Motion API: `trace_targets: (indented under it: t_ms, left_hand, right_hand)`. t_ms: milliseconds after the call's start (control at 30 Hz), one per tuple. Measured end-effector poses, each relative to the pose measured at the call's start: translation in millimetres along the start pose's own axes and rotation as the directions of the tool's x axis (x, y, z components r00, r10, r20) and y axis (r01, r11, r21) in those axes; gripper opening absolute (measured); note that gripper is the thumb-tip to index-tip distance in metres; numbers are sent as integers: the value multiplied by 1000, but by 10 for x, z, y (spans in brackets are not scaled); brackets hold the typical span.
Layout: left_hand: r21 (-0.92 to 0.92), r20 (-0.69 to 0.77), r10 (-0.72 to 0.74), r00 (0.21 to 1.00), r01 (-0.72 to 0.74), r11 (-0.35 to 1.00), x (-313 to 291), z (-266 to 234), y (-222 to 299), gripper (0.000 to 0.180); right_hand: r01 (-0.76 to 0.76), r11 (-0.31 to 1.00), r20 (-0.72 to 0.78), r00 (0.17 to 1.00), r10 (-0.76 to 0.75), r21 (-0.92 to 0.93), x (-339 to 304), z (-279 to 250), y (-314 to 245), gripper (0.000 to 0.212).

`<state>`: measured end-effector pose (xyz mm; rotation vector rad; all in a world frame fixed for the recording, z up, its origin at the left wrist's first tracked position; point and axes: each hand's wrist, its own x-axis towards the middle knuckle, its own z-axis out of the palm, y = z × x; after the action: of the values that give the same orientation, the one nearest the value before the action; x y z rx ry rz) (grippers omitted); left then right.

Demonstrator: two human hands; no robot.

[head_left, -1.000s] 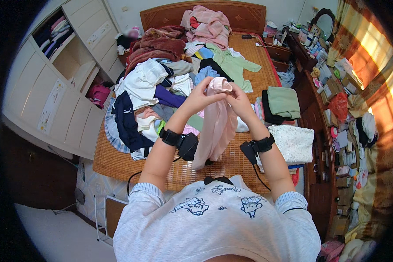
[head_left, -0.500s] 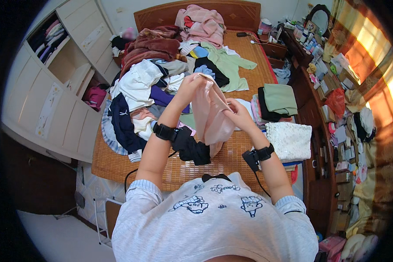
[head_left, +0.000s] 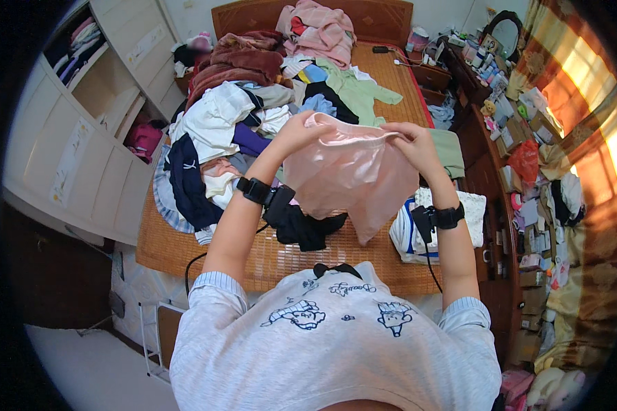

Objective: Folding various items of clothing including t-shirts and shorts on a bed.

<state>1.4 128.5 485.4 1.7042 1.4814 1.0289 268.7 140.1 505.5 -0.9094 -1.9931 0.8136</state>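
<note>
A pair of pale pink shorts point(head_left: 353, 175) hangs spread out in front of me, its gathered waistband at the top. My left hand point(head_left: 300, 135) is closed on one end of the waistband, and my right hand point(head_left: 413, 145) pinches the other end. Below the shorts a crumpled black garment point(head_left: 301, 229) lies on the woven bed mat point(head_left: 253, 264). Beyond my left arm spreads a loose heap of clothes, with a white shirt point(head_left: 216, 123) and a navy garment point(head_left: 188, 181) in it. Folded clothes lie by my right forearm: a white patterned one point(head_left: 474, 214) and a green one point(head_left: 449, 152), partly hidden.
A brown blanket point(head_left: 236, 65) and a pink blanket point(head_left: 317, 27) are bunched toward the headboard point(head_left: 380, 20). To the left stands a white wardrobe point(head_left: 62, 157) with open compartments. Cluttered shelves and a curtain point(head_left: 596, 164) line the right side. A folding stool point(head_left: 159, 335) stands at lower left.
My right hand has moved up and to the right along the waistband, stretching the pink shorts wide. Before, they hung narrow and bunched from my left hand.
</note>
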Motion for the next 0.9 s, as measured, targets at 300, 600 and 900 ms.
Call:
trace_targets:
  t_ms: [300,600,900]
  left_hand:
    - [-179,328,15,945,47,983,98,-83,-335,31]
    - [-166,456,249,854,-194,967,120,-234,79,31]
    - [49,260,154,953,-173,984,32,-246,306,28]
  right_hand:
    - [14,974,220,975,36,-224,-26,-427,12,23]
    - [69,849,248,966,74,-525,-197,-571,39,32]
    - [181,887,124,982,-141,-425,-309,-669,1,22]
